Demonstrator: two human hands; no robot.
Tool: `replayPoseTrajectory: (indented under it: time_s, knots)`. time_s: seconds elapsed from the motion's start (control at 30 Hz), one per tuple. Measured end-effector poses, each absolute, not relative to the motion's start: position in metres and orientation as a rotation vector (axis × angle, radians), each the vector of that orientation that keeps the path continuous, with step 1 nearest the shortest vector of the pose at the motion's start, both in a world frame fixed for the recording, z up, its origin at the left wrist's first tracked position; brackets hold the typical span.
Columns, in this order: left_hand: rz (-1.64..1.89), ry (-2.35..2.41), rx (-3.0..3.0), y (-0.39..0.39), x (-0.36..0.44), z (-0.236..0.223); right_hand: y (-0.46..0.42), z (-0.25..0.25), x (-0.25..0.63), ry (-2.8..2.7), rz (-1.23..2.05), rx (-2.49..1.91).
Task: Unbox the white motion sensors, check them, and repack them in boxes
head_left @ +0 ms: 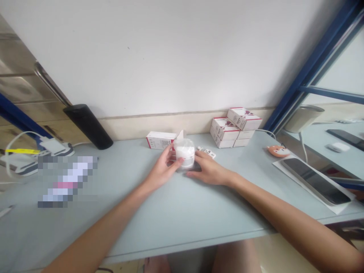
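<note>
Between my two hands, near the middle of the desk, is a small white jar with a label; what looks like clear plastic wraps its top. My left hand is closed on its left side, thumb in front and fingers behind. My right hand curves round the lower right side, fingertips against the jar and thumb low in front. A dark patch lies under the jar by the right fingers; I cannot make out what it is. Small white pieces lie just behind my right hand, partly hidden.
A white and red carton lies behind my left hand. Several similar cartons are stacked by the wall. Rightward are an orange animal-shaped item and a dark phone on white paper. Leftward stand a black cylinder and power strips.
</note>
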State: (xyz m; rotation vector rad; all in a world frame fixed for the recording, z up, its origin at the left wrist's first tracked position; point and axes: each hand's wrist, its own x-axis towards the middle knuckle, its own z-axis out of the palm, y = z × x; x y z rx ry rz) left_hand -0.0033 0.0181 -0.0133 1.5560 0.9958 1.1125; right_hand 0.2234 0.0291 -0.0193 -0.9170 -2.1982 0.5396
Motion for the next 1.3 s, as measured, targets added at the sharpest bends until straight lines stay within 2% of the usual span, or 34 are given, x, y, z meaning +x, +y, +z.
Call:
replayPoseTrajectory:
  time_s: [0.27, 0.6, 0.9, 1.1, 1.3]
  knots:
    - [1.191, 0.947, 1.581, 0.018, 0.000, -0.013, 0.032, -0.007, 0.224, -1.971, 0.866, -0.907]
    - [1.037, 1.199, 1.578, 0.017, 0.002, -0.028, 0.040, -0.008, 0.233, -2.188, 0.920, -0.759]
    - [1.131, 1.117, 1.629, 0.013, 0.000, -0.018, 0.037, -0.003, 0.232, -2.053, 0.977, -0.825]
    - [0.974, 1.090, 1.593, 0.013, 0.001, -0.023, 0.041, -0.007, 0.234, -2.091, 1.101, -0.822]
    - [0.945, 1.192, 1.670, 0.015, 0.004, -0.027, 0.044, -0.009, 0.235, -2.151, 1.086, -0.755]
